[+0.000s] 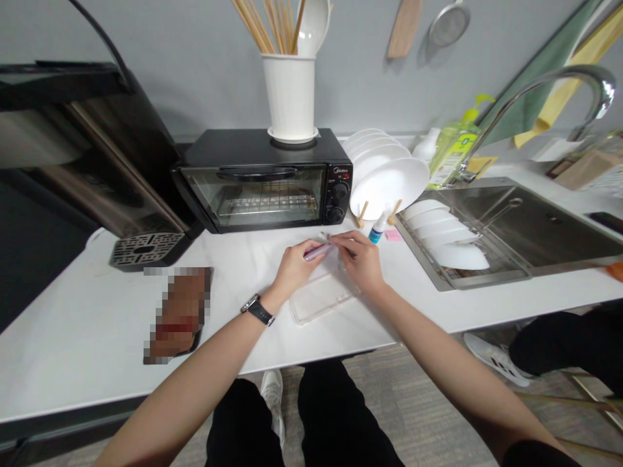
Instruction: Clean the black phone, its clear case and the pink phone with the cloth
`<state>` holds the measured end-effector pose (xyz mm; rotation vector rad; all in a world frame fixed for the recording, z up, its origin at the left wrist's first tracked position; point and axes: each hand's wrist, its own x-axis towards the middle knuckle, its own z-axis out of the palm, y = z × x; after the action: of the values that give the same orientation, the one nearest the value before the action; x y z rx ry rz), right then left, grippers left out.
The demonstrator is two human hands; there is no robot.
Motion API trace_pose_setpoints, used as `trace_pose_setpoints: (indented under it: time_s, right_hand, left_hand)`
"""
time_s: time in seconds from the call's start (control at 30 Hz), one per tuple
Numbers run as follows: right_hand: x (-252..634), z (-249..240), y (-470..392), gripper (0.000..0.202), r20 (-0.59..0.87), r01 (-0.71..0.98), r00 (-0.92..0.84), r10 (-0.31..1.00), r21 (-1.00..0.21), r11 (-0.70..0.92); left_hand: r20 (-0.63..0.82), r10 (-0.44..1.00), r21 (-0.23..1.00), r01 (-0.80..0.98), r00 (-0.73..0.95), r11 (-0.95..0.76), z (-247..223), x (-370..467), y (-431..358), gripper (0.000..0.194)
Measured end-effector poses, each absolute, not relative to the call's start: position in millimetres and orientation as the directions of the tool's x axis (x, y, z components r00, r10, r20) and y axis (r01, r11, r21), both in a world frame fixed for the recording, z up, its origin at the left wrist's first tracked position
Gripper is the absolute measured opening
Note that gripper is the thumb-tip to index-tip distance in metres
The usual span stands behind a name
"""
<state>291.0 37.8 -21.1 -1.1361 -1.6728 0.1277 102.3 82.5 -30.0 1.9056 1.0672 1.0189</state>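
Above the white counter, my left hand, with a dark-strapped watch on the wrist, is closed around a slim lilac object. Its kind cannot be made out. My right hand is closed at the far end of that same object, fingertips pinched together; a small whitish bit shows near them. Under both hands lies a clear, shallow rectangular plastic case, partly covered by my right hand. Close beyond my right hand stand a small white-and-blue bottle and a pink pad.
Behind is a black toaster oven bearing a white utensil holder. White plates stand in a rack near the sink. A drink machine and a pixelated flat item are leftward. Another person's leg shows at right.
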Motion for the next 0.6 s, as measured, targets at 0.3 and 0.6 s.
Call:
trace_pose_setpoints:
  time_s: [0.3, 0.6]
  right_hand:
    - [304.5, -19.9, 41.5, 0.032, 0.674, 0.669, 0.17, 0.719, -0.615, 0.418]
    - [262.4, -22.9, 29.3, 0.028, 0.719, 0.475, -0.283, 0.635, -0.47, 0.744]
  left_hand:
    - [0.283, 0.891, 0.869, 0.299, 0.356, -0.395, -30.5, 103.0, 81.3, 0.019]
    - [0.34, 0.835, 0.819, 0.299, 0.433, -0.489, -28.5, 100.7, 82.4, 0.028]
